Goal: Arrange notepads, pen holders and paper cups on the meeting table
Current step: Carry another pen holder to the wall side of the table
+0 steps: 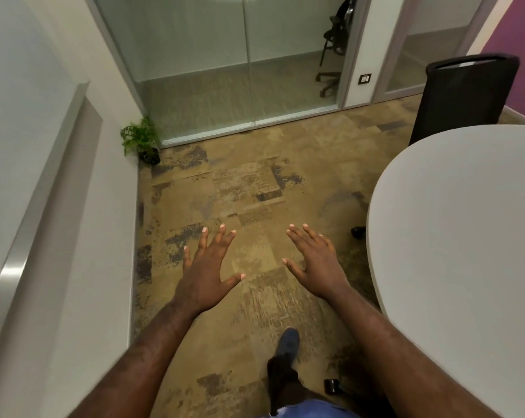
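Hands: our left hand [206, 276] and right hand [318, 263] hang over the floor, grip apart, holding nothing.
Bench: the bench [454, 236] lies right, nearer our right hand.
Task things: we see none.

The surface [466, 236] looks smooth and matt white, like laminate. The floor [240, 191] is a rough, mottled tan carpet with dark worn-looking patches. The partition [200, 55] is frosted glass in a pale metal frame. The chair [466, 95] back looks like black mesh cloth.
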Demonstrator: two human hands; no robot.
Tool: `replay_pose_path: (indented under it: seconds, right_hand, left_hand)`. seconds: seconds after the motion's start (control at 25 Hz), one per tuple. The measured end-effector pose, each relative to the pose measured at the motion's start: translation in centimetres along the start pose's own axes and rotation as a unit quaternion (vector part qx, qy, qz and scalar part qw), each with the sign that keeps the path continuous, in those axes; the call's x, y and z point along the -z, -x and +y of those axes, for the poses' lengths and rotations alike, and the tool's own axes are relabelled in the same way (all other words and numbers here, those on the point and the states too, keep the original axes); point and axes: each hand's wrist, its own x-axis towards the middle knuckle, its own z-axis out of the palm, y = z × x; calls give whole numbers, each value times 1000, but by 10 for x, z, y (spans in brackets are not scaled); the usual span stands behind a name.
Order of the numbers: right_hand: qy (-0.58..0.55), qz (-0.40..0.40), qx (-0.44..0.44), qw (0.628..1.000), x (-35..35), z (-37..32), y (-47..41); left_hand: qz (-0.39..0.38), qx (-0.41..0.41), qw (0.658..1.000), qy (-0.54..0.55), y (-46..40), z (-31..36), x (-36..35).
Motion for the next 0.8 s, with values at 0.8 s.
replay_pose_path:
  seconds: [0.8]
  right_hand:
    - [29,-26,-139,989,14,243,-383]
  left_hand:
    - [-81,-97,992,29,-535,-4,-23]
